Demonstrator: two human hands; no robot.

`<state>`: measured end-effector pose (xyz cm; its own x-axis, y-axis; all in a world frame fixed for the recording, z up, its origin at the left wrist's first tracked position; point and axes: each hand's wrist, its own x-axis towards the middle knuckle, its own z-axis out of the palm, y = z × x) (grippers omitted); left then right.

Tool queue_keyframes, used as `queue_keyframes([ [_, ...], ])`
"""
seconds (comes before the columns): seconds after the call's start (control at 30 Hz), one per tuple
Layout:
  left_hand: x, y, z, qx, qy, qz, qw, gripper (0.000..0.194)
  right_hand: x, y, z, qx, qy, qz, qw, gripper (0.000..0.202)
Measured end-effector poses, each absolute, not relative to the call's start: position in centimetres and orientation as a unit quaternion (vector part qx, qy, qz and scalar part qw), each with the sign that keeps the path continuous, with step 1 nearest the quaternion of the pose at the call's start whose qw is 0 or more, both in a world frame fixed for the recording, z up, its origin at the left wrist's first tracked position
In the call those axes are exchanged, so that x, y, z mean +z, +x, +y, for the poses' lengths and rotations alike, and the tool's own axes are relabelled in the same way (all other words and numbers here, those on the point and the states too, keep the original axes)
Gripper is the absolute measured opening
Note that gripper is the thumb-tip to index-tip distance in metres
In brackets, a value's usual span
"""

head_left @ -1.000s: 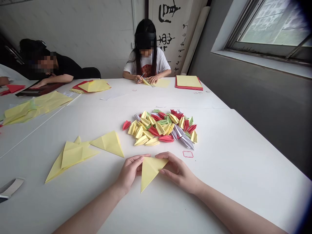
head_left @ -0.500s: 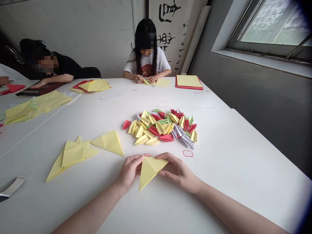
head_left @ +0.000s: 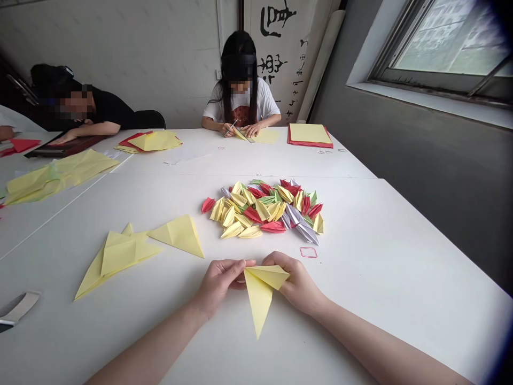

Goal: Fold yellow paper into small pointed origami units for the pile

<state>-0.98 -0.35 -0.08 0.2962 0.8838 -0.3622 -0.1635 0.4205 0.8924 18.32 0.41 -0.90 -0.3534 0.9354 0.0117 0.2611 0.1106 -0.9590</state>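
Observation:
A sheet of folded yellow paper (head_left: 260, 299) is held between my two hands, low over the white table. My left hand (head_left: 220, 283) pinches its upper left corner, thumb on top. On the other side my right hand (head_left: 298, 283) grips the paper's right part; some of its fingers are hidden behind the sheet. One flap points to the right and a long narrow point hangs down toward me. Just beyond my hands lies a pile of small folded paper pieces (head_left: 264, 211) in yellow, red, green and pale purple.
More folded yellow papers (head_left: 128, 254) lie to the left, near a grey-white strip (head_left: 20, 310). A person (head_left: 240, 101) across the table holds a pen over yellow paper. A yellow and red paper stack (head_left: 309, 133) sits at the back right. Another person (head_left: 92, 112) leans on the table at left.
The yellow paper has turned, so its lower point now hangs straighter down and a flap stands out to the right. My right hand has closed on the paper.

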Motion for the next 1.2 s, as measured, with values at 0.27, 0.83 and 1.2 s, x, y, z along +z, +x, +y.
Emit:
queue_keyframes([
  [0.27, 0.5, 0.6, -1.7, 0.357, 0.351, 0.428, 0.753, 0.043, -1.3, 17.6, -0.3, 0.460, -0.485, -0.650, 0.360, 0.019],
  [0.83, -0.7, 1.0, -2.6, 0.390, 0.276, 0.512, 0.714, 0.050, -1.5, 17.9, -0.3, 0.507, -0.462, -0.636, 0.354, 0.037],
  [1.2, -0.2, 0.6, -1.8, 0.385, 0.411, 0.476, 0.675, 0.036, -1.6, 18.2, -0.5, 0.558, -0.420, -0.537, 0.473, 0.031],
])
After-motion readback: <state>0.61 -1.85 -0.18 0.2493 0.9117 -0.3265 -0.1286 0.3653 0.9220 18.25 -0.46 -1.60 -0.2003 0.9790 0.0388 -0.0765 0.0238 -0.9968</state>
